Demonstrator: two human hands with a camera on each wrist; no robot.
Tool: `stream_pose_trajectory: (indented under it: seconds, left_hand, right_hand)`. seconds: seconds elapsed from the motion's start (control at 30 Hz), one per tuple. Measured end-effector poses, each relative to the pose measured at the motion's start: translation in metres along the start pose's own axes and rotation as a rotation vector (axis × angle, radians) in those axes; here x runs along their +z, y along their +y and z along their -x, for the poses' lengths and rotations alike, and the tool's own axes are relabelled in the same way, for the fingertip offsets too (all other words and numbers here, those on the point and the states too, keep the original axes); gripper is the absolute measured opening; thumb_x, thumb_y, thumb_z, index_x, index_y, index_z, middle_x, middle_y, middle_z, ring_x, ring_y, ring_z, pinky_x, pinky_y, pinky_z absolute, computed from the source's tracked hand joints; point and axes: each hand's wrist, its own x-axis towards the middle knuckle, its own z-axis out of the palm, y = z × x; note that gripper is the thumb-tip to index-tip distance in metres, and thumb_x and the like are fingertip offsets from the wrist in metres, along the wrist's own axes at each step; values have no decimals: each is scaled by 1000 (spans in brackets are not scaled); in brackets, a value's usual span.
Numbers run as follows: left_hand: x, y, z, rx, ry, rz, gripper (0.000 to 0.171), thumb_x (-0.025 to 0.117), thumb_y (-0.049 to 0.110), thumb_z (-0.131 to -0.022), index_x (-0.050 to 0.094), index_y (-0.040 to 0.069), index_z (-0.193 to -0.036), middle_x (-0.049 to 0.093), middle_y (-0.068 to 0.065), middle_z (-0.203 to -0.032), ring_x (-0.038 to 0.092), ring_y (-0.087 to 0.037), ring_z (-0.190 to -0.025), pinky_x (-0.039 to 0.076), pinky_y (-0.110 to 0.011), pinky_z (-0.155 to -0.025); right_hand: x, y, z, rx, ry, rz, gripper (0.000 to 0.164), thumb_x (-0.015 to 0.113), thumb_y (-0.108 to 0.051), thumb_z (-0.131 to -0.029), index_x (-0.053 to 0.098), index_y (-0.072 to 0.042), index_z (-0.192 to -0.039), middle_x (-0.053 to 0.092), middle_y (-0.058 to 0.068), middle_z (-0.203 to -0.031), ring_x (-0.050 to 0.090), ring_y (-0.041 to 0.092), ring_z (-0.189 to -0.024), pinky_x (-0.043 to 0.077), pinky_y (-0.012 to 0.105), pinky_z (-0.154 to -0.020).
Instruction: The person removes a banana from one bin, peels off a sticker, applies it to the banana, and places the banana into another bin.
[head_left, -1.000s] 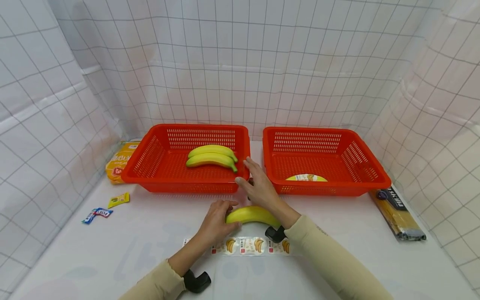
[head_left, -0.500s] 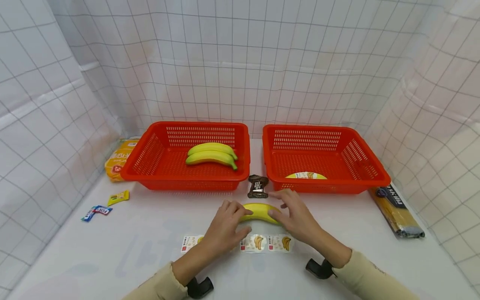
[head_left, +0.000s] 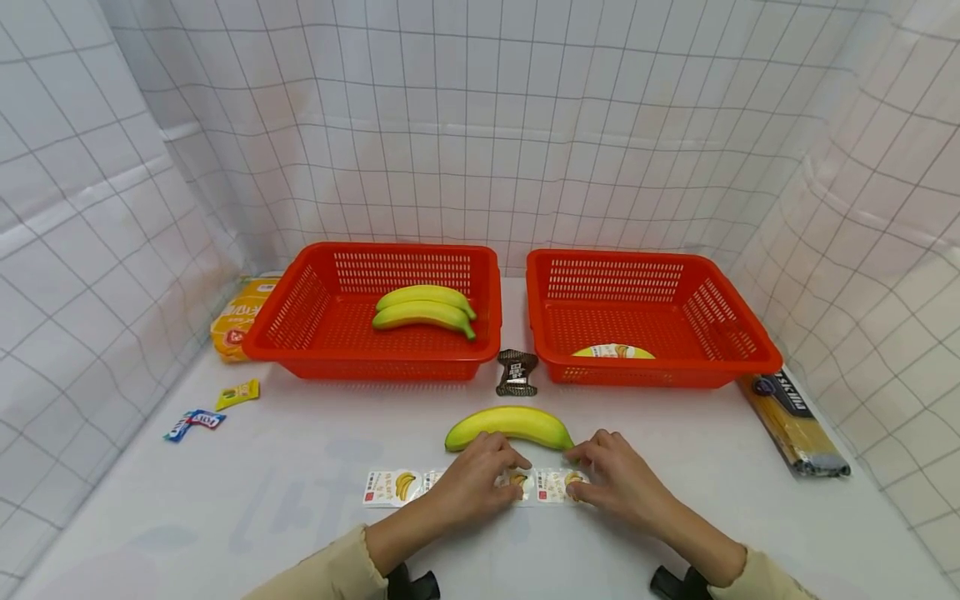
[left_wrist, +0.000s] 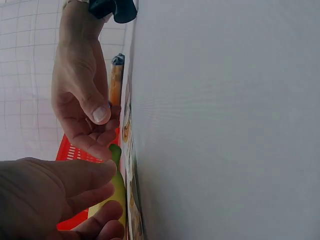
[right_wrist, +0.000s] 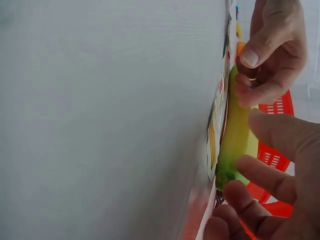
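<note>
A single yellow banana [head_left: 517, 419] lies on the white table in the head view, its green tip toward the right. In front of it is a flat strip of banana stickers [head_left: 384, 488], its middle partly hidden under my left hand [head_left: 472, 482]. That hand hovers low over the strip with loosely bent fingers, nothing between them. My right hand [head_left: 626, 479] is at the strip's right end, thumb and fingers spread apart around the last sticker. From the right wrist view, the banana [right_wrist: 235, 135] shows just beyond its fingertips [right_wrist: 245, 165].
Two red baskets stand behind: the left basket [head_left: 375, 369] holds two bananas [head_left: 423, 315], the right basket [head_left: 652, 377] a labelled banana [head_left: 615, 351]. A dark wrapped candy [head_left: 517, 372] lies between them. Small wrappers [head_left: 237, 394] and an orange bag [head_left: 238, 325] are left, a spaghetti pack [head_left: 798, 429] right.
Both hands have left the banana and come back toward the sticker strip. The right hand has drawn away from the dark candy, uncovering it. The banana now lies untouched, seen whole.
</note>
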Motion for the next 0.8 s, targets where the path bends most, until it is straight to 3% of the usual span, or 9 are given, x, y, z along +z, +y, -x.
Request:
stream_pose_trajectory:
  seconds: [0.23, 0.53, 0.8]
  left_hand:
    - [4, 0, 1, -42, -35, 25, 23, 74, 14, -76, 73, 15, -99, 52, 6, -86, 43, -7, -85, 38, -21, -76]
    - [7, 1, 2, -67, -63, 4, 24, 73, 16, -76, 72, 17, -100, 51, 7, -89, 42, -7, -87, 40, -22, -79]
    - [7, 2, 3, -66, -58, -14, 23, 73, 17, -76, 72, 17, -99, 50, 7, -89, 41, -6, -87, 39, -21, -79]
  right_hand:
    - [4, 5, 0, -1, -50, 41, 34, 81, -20, -69, 70, -22, -101, 50, -9, -84, 41, 8, -82, 36, 19, -65]
    - [8, 4, 4, -36, -31, 151, 34, 81, -24, -69, 71, -22, -101, 47, -10, -85, 37, 7, -82, 35, 19, -66]
    - [8, 3, 7, -85, -23, 133, 28, 82, -20, -69, 64, -24, -91, 46, -10, -85, 39, 7, -85, 39, 23, -71]
